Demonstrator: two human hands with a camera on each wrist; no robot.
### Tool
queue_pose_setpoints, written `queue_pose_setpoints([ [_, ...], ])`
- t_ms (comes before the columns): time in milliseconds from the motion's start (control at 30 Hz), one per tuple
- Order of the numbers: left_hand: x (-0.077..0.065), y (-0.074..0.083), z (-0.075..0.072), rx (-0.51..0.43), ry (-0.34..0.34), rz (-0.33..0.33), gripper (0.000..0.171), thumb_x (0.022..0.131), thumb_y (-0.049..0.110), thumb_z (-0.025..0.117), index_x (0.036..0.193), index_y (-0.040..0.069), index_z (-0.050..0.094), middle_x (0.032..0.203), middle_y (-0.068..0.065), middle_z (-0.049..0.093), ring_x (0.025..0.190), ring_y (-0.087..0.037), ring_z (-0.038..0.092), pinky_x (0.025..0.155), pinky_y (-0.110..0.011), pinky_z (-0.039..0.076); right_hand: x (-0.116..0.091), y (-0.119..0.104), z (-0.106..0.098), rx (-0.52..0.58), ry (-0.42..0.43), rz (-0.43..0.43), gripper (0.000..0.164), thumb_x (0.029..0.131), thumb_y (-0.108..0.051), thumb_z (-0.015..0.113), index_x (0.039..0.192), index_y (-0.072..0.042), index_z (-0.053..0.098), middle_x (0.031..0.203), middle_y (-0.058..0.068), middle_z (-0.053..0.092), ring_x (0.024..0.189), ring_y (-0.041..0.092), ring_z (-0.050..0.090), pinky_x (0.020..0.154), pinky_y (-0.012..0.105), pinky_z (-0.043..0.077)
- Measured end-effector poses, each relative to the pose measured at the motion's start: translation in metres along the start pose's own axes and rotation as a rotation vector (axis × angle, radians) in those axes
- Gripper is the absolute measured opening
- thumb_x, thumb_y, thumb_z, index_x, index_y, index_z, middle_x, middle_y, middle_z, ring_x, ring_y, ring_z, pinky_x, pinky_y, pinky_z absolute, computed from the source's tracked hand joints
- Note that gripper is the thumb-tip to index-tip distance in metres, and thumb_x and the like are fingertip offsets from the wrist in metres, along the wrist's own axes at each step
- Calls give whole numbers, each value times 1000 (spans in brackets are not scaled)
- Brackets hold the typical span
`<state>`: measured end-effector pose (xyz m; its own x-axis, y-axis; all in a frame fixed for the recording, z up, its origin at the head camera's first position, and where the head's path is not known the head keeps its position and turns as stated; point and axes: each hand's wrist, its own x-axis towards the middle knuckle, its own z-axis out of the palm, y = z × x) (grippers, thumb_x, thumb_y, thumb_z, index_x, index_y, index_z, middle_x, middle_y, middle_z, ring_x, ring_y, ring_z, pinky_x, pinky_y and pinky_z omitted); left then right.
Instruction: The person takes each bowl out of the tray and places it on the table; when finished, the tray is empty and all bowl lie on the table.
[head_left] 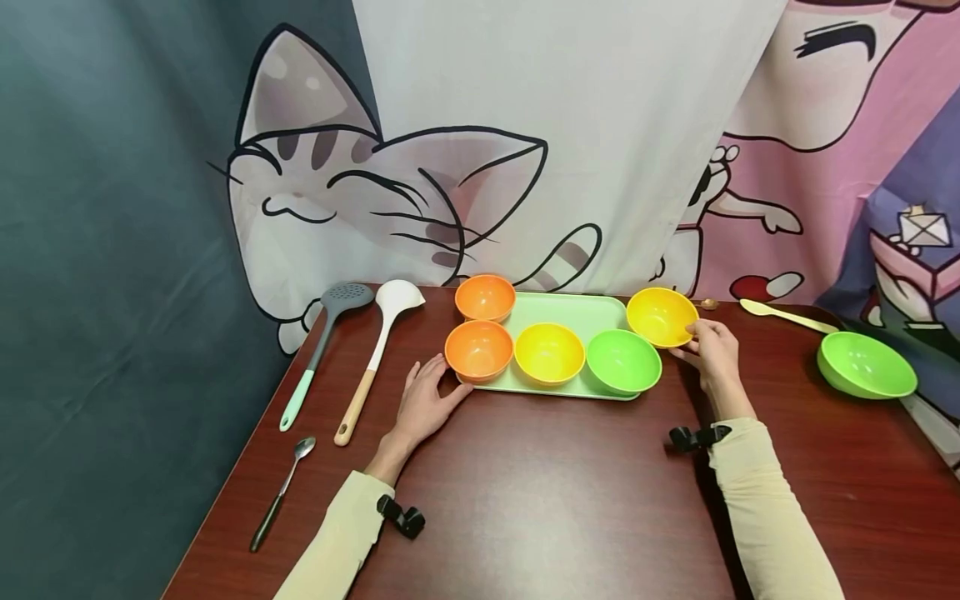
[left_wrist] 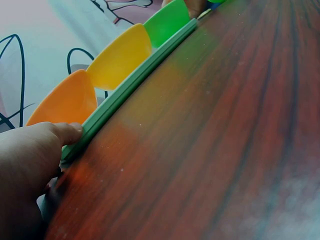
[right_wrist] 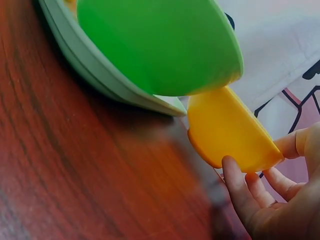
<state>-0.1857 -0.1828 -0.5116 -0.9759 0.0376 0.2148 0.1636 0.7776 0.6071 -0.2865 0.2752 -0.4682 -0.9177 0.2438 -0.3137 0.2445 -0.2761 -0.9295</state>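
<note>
My right hand (head_left: 716,350) pinches the rim of a yellow bowl (head_left: 662,317) beside the right end of a pale green tray (head_left: 570,308). In the right wrist view, this yellow bowl (right_wrist: 230,130) is tilted, with fingers spread around its outer side and rim. My left hand (head_left: 426,404) touches the tray's front left corner with its fingers fairly straight. There, the left wrist view has the thumb against the tray edge (left_wrist: 135,85), by an orange bowl (left_wrist: 70,100). On the tray, a front row has an orange, a yellow and a green bowl (head_left: 623,362); another orange bowl (head_left: 485,298) stands behind.
To the left lie a grey slotted turner (head_left: 322,350), a white ladle (head_left: 378,333) with a wooden handle end and a small spoon (head_left: 288,483). A green bowl (head_left: 866,365) and a pale yellow utensil (head_left: 787,315) are at the right. Printed curtains (head_left: 465,83) hang behind the table (head_left: 525,500).
</note>
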Motion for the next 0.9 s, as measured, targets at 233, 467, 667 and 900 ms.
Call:
queue_pose_setpoints([
  [233,0,3,0,3,-9,-5,69,90,50,69,143,7,55,148,-14,53,144,-26,43,124,-53,15,2,9,-8,46,-7,-24,11,99,-12,51,109,-14,47,109,1,45,72,4,66,66,25,61],
  [467,-2,1,-1,13,2,-6,69,90,49,70,141,7,56,146,-14,55,143,-27,44,124,-54,17,3,15,-6,-4,34,-56,7,99,-14,53,105,-14,50,104,2,44,70,5,58,61,23,60],
  [667,-1,-1,0,1,12,-4,68,90,49,69,141,6,56,146,-14,55,143,-27,44,124,-54,16,3,17,-3,-15,52,-94,6,98,-13,51,103,-14,50,104,1,45,69,4,61,59,21,59],
  [900,-1,-1,0,5,3,6,69,90,48,69,142,5,55,147,-15,54,143,-28,43,123,-55,16,2,20,-3,-6,139,-134,12,96,-10,50,106,-17,51,103,1,46,64,5,58,54,21,58],
])
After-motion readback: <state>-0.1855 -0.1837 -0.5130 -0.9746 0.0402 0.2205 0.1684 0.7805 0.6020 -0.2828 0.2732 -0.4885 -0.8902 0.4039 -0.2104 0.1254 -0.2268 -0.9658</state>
